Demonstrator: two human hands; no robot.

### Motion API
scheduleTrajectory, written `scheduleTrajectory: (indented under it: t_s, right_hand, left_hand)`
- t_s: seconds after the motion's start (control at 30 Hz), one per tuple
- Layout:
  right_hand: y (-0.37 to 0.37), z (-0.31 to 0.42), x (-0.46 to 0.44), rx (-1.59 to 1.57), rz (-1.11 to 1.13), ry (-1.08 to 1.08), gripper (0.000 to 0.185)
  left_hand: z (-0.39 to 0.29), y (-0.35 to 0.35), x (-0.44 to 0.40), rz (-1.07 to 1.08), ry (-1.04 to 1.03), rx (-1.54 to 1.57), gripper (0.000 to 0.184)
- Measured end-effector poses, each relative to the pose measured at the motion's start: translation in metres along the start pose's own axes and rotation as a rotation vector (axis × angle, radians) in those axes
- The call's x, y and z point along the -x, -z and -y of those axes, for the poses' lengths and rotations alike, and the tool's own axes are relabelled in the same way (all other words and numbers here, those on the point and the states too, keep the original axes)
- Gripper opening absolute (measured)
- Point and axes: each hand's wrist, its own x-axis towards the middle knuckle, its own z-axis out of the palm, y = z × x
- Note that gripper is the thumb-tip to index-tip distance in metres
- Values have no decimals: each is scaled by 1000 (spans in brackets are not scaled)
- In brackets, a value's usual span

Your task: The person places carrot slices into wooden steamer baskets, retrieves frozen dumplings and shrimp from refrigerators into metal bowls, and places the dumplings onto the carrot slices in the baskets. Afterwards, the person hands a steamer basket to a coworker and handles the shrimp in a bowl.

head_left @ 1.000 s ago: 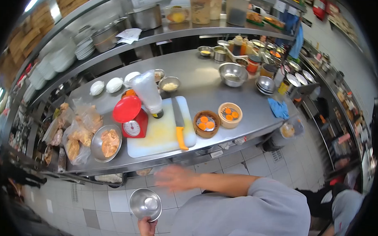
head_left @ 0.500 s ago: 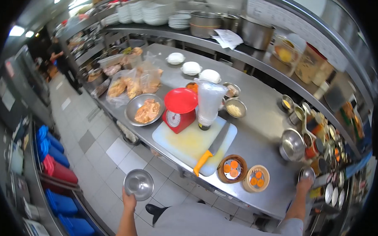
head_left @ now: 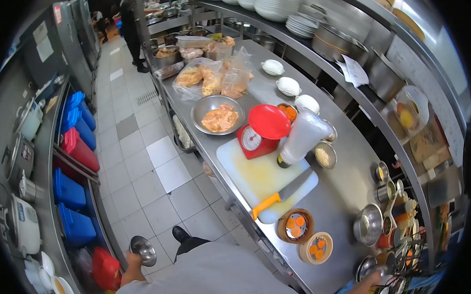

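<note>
My left hand (head_left: pixel 133 261) is closed on the rim of a metal bowl (head_left: pixel 144 250), held over the floor beside the table. At the table's right end, my right hand (head_left: pixel 372 277) grips a small metal bowl (head_left: pixel 381 268), partly blurred, next to another metal bowl (head_left: pixel 364 265). Two round bamboo steamers, a darker one (head_left: pixel 280 229) and a lighter one (head_left: pixel 329 252), hold orange slices on perforated liners. A knife with a yellow handle (head_left: pixel 266 205) lies on the white cutting board (head_left: pixel 235 165). Behind it are a red kitchen scale (head_left: pixel 260 146) and a plastic-wrapped bundle (head_left: pixel 304 135).
Raw meat fills a large metal bowl (head_left: pixel 196 113) near bagged food (head_left: pixel 201 78). White lidded dishes (head_left: pixel 289 86) line the back, below a shelf (head_left: pixel 281 32) with plates and pots. Sauce containers crowd the right end. Blue bins (head_left: pixel 69 190) stand left; a person (head_left: pixel 129 29) stands far off.
My view has turned left, so the table appears shifted right. The left hand, with its bowl, has moved lower and leftward in view; the right hand appears lower, still at the bowls.
</note>
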Motion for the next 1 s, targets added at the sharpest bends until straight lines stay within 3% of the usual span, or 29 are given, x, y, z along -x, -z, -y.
scheduleTrajectory:
  t_s: [0.03, 0.07, 0.2, 0.3, 0.37, 0.43, 0.47, 0.5, 0.53, 0.63, 0.67, 0.77, 0.83, 0.9, 0.93, 0.97, 1.0]
  right_hand:
    - [-1, 25, 3, -213, -50, -327, 41]
    - [-3, 50, 9, -393, -108, -475, 46]
    - [56, 244, 205, -865, -47, 101, 40]
    - [90, 360, 391, -986, 98, 502, 30]
    - [117, 394, 501, -937, 499, 815, 26]
    - [157, 433, 633, -1003, 636, 1066, 13]
    - [163, 444, 682, -885, 697, 1288, 8]
    - [157, 460, 737, -1074, 745, 1589, 6]
    - [160, 471, 782, -873, 987, 1750, 14]
    - [184, 504, 915, -777, 1107, 2271, 26]
    - [190, 507, 952, -849, 1213, 2324, 33]
    - [242, 529, 1025, -1005, 1188, 2475, 26]
    - [249, 550, 1051, -972, 1150, 2516, 29]
    - [245, 571, 1079, -1158, 1038, 2232, 28]
    - [233, 573, 1096, -1150, 915, 2075, 52]
    - [224, 577, 1116, -1160, 924, 2080, 52]
    - [222, 587, 1138, -1223, 1435, 1682, 68]
  left_hand:
    - [-7, 14, 8, 18, -7, -18, 65]
    - [-16, 28, 14, 33, -14, -36, 64]
    - [-14, 23, -39, -26, -117, -14, 62]
    - [-37, 25, -88, 173, 203, 567, 40]
    - [-67, 47, -111, 234, 256, 700, 36]
    - [-104, 74, -125, 362, 252, 868, 33]
    - [-123, 88, -128, 419, 206, 915, 35]
    - [-142, 101, -131, 507, 164, 979, 33]
    - [-165, 113, -135, 592, 118, 1045, 32]
    - [-249, 178, -112, 909, 61, 1319, 35]
    - [-274, 201, -104, 955, 5, 1285, 41]
    - [-320, 220, -115, 1002, -91, 1239, 39]
    - [-333, 220, -146, 924, -95, 1237, 38]
    - [-348, 217, -176, 849, -90, 1228, 37]
    - [-359, 214, -189, 747, -113, 1289, 37]
    - [-373, 213, -204, 642, -141, 1347, 38]
    - [-389, 219, -215, 594, -134, 1379, 38]
